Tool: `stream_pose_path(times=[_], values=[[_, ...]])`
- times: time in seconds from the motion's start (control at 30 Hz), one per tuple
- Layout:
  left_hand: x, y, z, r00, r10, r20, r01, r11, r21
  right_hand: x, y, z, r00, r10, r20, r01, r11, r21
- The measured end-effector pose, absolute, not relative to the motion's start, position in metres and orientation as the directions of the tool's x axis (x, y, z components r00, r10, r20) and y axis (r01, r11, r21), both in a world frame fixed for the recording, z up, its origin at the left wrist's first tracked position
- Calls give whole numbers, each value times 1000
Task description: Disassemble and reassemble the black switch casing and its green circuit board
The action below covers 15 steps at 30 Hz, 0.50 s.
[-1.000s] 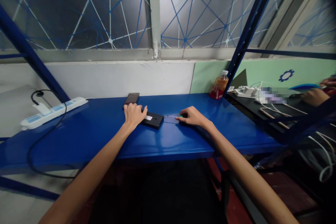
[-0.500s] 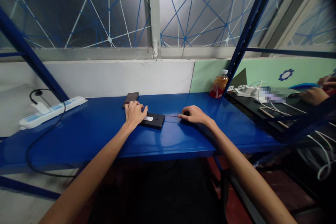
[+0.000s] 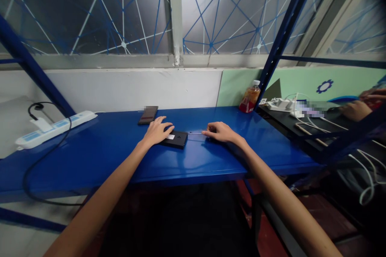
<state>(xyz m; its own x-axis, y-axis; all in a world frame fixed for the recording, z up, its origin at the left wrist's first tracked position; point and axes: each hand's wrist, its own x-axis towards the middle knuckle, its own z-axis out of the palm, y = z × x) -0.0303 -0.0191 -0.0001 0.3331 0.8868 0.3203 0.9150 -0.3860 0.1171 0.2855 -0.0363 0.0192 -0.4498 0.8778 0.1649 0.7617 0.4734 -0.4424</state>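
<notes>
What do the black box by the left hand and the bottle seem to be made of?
The black box looks satin, perhaps plastic or coated metal; its even dark surface leaves that open. The bottle is probably clear, glossy plastic: amber contents show through.

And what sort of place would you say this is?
Probably a shared workbench area: a blue metal bench with a power strip, beside a black table strewn with white cables.
</notes>
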Motion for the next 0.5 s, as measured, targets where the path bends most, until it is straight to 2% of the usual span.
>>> stream_pose_path(times=[0.2,0.5], values=[[-29,-23,3,383,880,281,897,-427,113,287,-35,21,-458,885,87,794,451,-408],[-26,-26,6,411,899,150,892,-431,138,289,-32,17,-464,876,132,758,470,-452]])
